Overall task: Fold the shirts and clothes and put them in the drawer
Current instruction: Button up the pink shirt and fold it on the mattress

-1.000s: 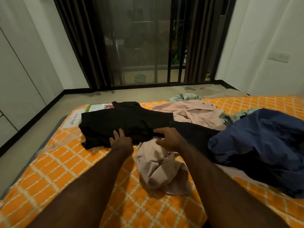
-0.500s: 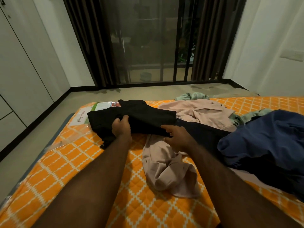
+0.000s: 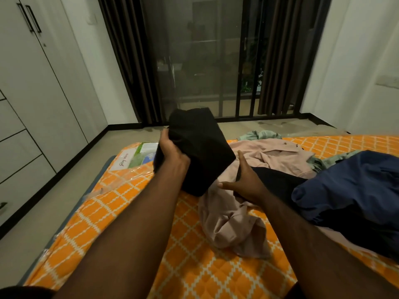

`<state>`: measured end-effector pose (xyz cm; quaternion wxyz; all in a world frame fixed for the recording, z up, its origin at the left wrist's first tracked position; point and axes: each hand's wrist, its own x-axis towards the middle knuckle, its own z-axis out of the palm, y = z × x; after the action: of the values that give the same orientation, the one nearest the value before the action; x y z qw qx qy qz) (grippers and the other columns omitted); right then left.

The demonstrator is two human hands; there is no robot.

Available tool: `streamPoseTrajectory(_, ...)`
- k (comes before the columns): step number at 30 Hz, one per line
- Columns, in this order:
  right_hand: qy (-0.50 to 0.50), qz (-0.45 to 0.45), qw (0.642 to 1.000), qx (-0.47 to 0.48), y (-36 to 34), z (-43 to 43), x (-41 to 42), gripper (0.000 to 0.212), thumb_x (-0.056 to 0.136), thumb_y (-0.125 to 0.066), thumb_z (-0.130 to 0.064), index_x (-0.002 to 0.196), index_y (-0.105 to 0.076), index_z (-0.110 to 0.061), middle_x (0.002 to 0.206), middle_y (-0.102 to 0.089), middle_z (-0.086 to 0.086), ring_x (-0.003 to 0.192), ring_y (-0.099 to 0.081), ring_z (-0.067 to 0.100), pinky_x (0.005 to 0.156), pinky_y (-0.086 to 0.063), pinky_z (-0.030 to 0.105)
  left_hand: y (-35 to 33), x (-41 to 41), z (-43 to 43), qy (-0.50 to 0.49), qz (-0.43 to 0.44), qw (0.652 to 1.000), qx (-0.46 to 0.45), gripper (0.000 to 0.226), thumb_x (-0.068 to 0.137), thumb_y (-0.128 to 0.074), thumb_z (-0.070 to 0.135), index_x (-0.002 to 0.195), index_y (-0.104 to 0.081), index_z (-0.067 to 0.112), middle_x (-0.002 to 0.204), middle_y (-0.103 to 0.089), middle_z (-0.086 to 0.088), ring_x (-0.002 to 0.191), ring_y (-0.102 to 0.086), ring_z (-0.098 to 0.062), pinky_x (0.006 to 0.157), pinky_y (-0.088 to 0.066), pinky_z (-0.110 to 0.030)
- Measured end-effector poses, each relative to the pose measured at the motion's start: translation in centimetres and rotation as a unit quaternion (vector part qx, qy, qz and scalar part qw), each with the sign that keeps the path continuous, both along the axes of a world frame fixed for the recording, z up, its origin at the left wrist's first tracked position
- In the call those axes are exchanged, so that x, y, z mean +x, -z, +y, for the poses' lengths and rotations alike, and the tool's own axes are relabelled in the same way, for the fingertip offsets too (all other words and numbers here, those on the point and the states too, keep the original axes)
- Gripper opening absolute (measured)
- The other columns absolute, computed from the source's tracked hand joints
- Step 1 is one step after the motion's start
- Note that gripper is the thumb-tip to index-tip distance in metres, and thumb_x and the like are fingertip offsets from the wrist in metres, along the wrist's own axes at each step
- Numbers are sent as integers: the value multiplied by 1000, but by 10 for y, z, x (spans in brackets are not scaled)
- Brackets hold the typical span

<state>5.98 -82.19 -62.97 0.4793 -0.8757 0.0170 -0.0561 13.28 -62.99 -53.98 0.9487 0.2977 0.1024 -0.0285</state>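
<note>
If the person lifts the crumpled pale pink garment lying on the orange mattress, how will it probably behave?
The crumpled pale pink garment would probably hang floppy, since it already lies in soft, loose folds. It seems light, as its thin cloth is bunched. Part of it runs under the dark clothes beside the right hand, so it may drag them along.

An orange quilted mattress (image 3: 194, 275) lies on the floor (image 3: 32, 229), a printed label card (image 3: 138, 155) at its far corner; dark curtains (image 3: 129, 61) flank a glass door (image 3: 200, 61)
</note>
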Motion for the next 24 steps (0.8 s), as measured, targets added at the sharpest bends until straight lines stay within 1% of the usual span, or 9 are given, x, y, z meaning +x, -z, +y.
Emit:
streamPoseTrajectory(2,35,23,997,57,2,1,1,151,45,-97,-60,161,-2,-39,164,-32,2,146,-38,23,113,-45,48,-10,-9,-6,58,-28,993,104,37,97,-50,52,100,-66,19,98,-69,-5,91,-68,-23,86,-55,-37)
streamPoseTrajectory(4,55,67,991,98,2,1,0,141,34,-94,-71,152,-31,-27,143,-54,5,124,-58,21,97,-58,44,-21,-18,-16,113,-73,970,201,34,102,-45,45,107,-65,18,99,-69,-3,89,-68,-21,79,-57,-37)
streamPoseTrajectory(7,27,96,942,320,-9,7,-16,52,87,-77,-25,132,-57,-8,122,-65,16,97,-67,23,71,-61,34,-43,-37,-45,218,-77,942,242,29,106,-43,30,108,-66,12,92,-73,-6,78,-73,-18,67,-58,-31)
streamPoseTrajectory(9,-12,106,866,489,-14,0,-29,24,94,-59,-8,118,-64,-4,111,-70,20,86,-71,26,61,-63,36,-53,-46,-64,264,-51,919,288,28,104,-48,32,113,-67,14,97,-75,-8,84,-74,-21,76,-60,-37)
streamPoseTrajectory(11,-43,68,800,595,-18,-10,-35,33,88,-60,-11,120,-67,-6,117,-72,19,97,-74,34,70,-64,47,-50,-39,-77,214,-68,888,401,23,102,-53,36,115,-64,20,110,-71,-6,97,-68,-22,87,-59,-42)
streamPoseTrajectory(14,-8,18,775,631,-24,-21,-33,46,88,-63,-13,134,-62,-9,133,-67,18,115,-69,37,78,-61,53,-36,-30,-79,76,-167,809,559,30,100,-55,49,102,-63,20,99,-67,-3,89,-63,-16,76,-56,-35)
streamPoseTrajectory(16,24,-8,763,646,-32,-26,-33,39,91,-61,-11,130,-64,-8,131,-68,18,108,-72,35,76,-62,50,-21,-29,-79,63,-214,794,566,42,97,-56,55,95,-68,15,91,-69,-7,82,-65,-18,71,-52,-34)
streamPoseTrajectory(20,28,-67,730,679,-50,-36,-38,31,96,-54,-7,125,-65,-6,124,-70,17,106,-72,33,84,-63,49,1,-32,-81,127,-250,851,445,49,89,-59,66,108,-71,23,105,-74,-3,101,-71,-22,92,-58,-49)
streamPoseTrajectory(24,91,-133,697,698,-68,-53,-44,42,87,-66,-14,129,-64,-7,128,-69,18,116,-68,35,99,-55,54,12,-41,-96,92,-322,777,533,55,87,-65,64,126,-57,26,121,-63,1,108,-64,-14,92,-59,-43)
